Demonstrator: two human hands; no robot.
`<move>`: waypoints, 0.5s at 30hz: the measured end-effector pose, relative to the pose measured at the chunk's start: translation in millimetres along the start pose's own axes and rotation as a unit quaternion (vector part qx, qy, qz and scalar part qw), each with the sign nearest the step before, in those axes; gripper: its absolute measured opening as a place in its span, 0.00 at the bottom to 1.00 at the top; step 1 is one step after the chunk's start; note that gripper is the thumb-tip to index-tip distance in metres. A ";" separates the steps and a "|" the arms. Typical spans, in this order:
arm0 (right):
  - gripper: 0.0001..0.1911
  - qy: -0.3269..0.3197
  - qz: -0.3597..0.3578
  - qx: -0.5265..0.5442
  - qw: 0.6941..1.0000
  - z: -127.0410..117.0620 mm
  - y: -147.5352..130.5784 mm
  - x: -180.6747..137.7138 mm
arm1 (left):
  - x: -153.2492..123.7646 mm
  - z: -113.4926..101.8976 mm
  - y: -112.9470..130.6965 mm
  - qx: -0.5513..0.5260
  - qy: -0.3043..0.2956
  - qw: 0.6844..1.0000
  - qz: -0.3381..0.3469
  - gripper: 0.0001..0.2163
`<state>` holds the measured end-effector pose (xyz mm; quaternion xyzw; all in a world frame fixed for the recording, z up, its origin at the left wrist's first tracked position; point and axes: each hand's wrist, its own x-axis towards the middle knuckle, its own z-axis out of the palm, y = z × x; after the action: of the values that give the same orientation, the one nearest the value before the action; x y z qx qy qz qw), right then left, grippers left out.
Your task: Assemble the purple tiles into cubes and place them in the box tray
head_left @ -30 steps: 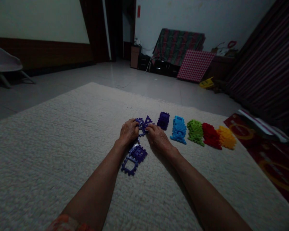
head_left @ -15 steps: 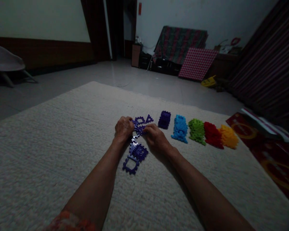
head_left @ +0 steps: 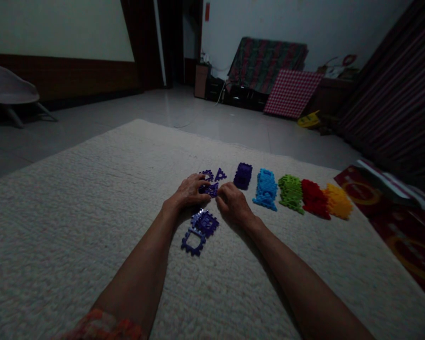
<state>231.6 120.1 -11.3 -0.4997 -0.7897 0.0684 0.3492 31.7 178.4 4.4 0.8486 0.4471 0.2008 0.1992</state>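
My left hand [head_left: 191,191] lies low over the rug, its fingers and thumb closed around the left side of a dark purple interlocking plastic tile [head_left: 210,190]. At the tile's right edge, the fingertips of my right hand [head_left: 233,202] are pinched together on it. Just beyond sit a purple open-framed tile [head_left: 208,174], partly covered by my left fingers, and a small purple triangular tile [head_left: 220,174]. Nearer to me, a purple square tile [head_left: 207,223] overlaps other shiny purple pieces, and a square frame tile [head_left: 193,242] with a large hole touches them.
To the right stand piles in a row: purple [head_left: 242,175], blue [head_left: 266,190], green [head_left: 291,192], red [head_left: 315,198] and yellow [head_left: 337,201]. All rest on a cream rug [head_left: 92,189]. Red boxes [head_left: 361,186] line its right edge; a chair [head_left: 12,87] stands far left.
My left hand has spread lower over the tile pieces, and its thumb has come nearer to me. My right hand has shifted slightly right. Purple pieces between the hands have moved.
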 end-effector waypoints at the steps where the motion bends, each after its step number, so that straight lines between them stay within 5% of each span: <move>1: 0.05 -0.002 -0.001 0.001 1.000 -1.1 -1.5 0.0 | 0.1 0.8 -0.2 0.002 0.005 1.000 0.003 0.18; 15: 0.12 -0.005 -0.065 0.029 0.997 -0.3 0.5 0.5 | 6.8 8.7 -10.6 0.012 0.033 0.999 0.025 0.13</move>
<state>232.0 120.7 -11.0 -0.4368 -0.8199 0.0710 0.3632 32.5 188.4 -7.3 0.8548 0.4346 0.2281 0.1687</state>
